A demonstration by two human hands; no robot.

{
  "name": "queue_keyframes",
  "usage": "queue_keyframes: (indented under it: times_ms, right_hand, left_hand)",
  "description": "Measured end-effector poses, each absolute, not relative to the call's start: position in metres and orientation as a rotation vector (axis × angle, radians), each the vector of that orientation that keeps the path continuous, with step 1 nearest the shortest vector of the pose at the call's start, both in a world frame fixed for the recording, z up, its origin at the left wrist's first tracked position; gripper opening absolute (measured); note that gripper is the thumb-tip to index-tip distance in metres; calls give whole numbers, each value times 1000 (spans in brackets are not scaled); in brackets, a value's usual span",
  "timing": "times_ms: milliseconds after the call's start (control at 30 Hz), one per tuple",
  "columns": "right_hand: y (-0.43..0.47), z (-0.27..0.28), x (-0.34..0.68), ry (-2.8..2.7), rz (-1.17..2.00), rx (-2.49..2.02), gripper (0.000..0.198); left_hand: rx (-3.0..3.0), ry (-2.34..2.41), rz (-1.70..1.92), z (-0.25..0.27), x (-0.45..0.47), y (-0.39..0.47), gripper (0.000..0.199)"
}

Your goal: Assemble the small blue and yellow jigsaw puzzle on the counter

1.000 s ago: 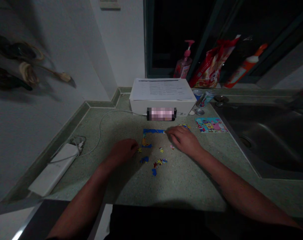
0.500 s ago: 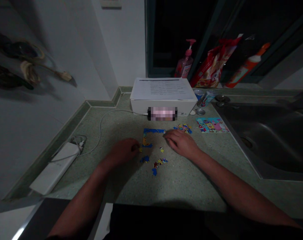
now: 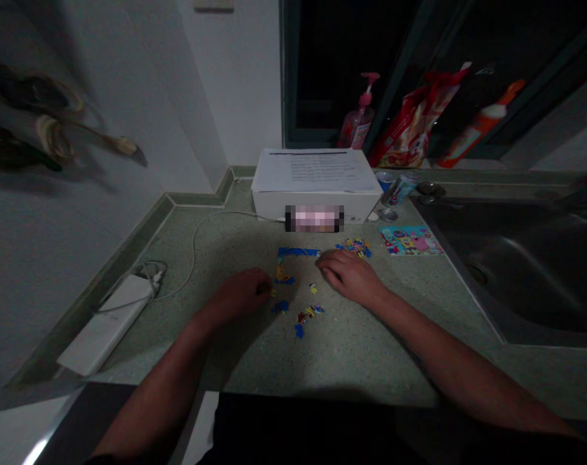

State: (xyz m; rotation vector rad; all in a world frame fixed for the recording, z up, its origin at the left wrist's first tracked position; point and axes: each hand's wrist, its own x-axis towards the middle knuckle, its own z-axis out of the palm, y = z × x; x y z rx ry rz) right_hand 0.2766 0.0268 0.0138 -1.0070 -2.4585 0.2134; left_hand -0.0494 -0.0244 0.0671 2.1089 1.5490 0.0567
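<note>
My left hand (image 3: 246, 292) is left of a partly joined jigsaw puzzle (image 3: 279, 271), its fingers curled in a pinch. At the fingertips shows a small yellow puzzle piece (image 3: 273, 292). My right hand (image 3: 351, 276) rests on the counter with bent fingers, thumb apart from them. Its fingertips touch or nearly touch the right end of the puzzle's blue top strip (image 3: 300, 252). Between the hands lies a loose yellow piece (image 3: 313, 289). Nearer to me are blue pieces (image 3: 280, 307) and a loose group of mixed pieces (image 3: 308, 314).
A heap of pieces (image 3: 355, 246) lies beyond my right hand, beside a cartoon picture card (image 3: 412, 241). Behind stands a white box (image 3: 317, 171) with a phone (image 3: 314, 219) leaning on it. A power strip (image 3: 106, 326) is left; a sink (image 3: 530, 271) is right.
My left hand has shifted very slightly right, with the yellow piece at its fingertips. My right hand stays in place. The view has tilted a little.
</note>
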Motion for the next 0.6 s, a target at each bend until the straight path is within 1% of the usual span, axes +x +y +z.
queue_keyframes:
  times_ms: [233,433,467,533,600]
  right_hand:
    - [26,15,276,-2461,191,-1010,34]
    - [26,15,276,-2466,184,-1005,32]
    - [26,15,276,-2468,182,-1007,32]
    - [27,15,276,-2470,183,-1011,32]
    - [27,15,276,-2471,187,-1015,32]
  left_hand:
    - [2108,1322,96,69,-32,-33,9]
    - [2113,1309,142,74,-30,-36,8]
    - [2095,1319,124,77,-31,-36,6]
    - [2061,1328,141,84,-34,-37,14]
    - [1983,1343,169,89,-37,-39,17]
